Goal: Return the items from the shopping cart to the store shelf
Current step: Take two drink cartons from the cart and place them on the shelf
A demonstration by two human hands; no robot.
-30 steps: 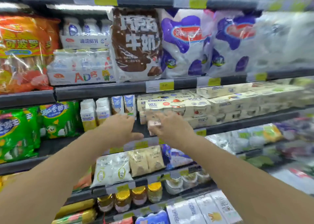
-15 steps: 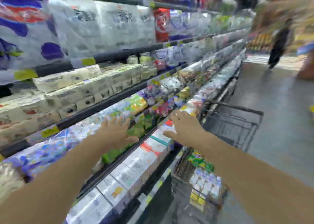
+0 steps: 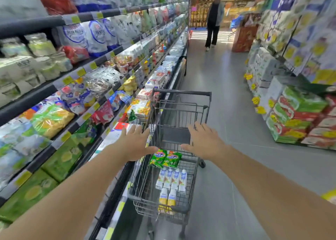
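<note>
One wire shopping cart [image 3: 181, 112] stands in the aisle just beside the store shelf [image 3: 101, 101]. In its basket lie two green packets [image 3: 165, 157], a row of four white bottles [image 3: 171, 178] and, nearer the person, two more bottles with yellow labels [image 3: 167, 199]. The left hand [image 3: 135, 143] and right hand [image 3: 204, 142] hover above the cart, fingers spread apart, holding nothing. One person [image 3: 213, 17] stands at the aisle's far end.

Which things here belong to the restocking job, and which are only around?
Job: shopping cart; green packs and small bottles inside it; store shelf; left hand and right hand, both holding nothing.
Around: stacked cartons; person in the aisle.
</note>
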